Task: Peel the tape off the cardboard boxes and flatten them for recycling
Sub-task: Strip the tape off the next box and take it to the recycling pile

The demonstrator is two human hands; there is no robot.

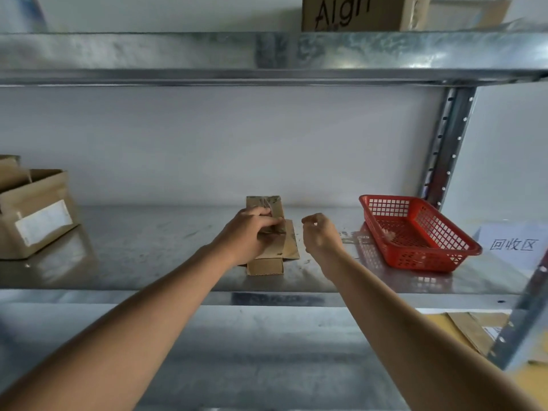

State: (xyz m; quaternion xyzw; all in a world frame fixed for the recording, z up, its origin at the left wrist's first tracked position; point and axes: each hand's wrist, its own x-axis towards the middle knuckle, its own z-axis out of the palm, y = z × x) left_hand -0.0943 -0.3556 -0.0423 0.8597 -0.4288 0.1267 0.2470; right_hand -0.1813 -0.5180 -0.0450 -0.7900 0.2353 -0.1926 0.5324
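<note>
A small flattened cardboard box (268, 264) lies on the metal shelf (148, 250) in front of me, its flaps spread out. My left hand (249, 232) rests on top of it, fingers curled over its upper part. My right hand (320, 232) hovers just right of the box with fingers loosely curled; whether it pinches a bit of clear tape I cannot tell. A strip of clear tape (353, 237) lies on the shelf between my right hand and the red basket.
A red plastic basket (421, 232) sits at the right with a scrap inside. Beside it is a white paper sign (513, 244). Open cardboard boxes (35, 215) stand at the far left. Another box (355, 13) is on the upper shelf. Flat cardboard (474, 327) lies below right.
</note>
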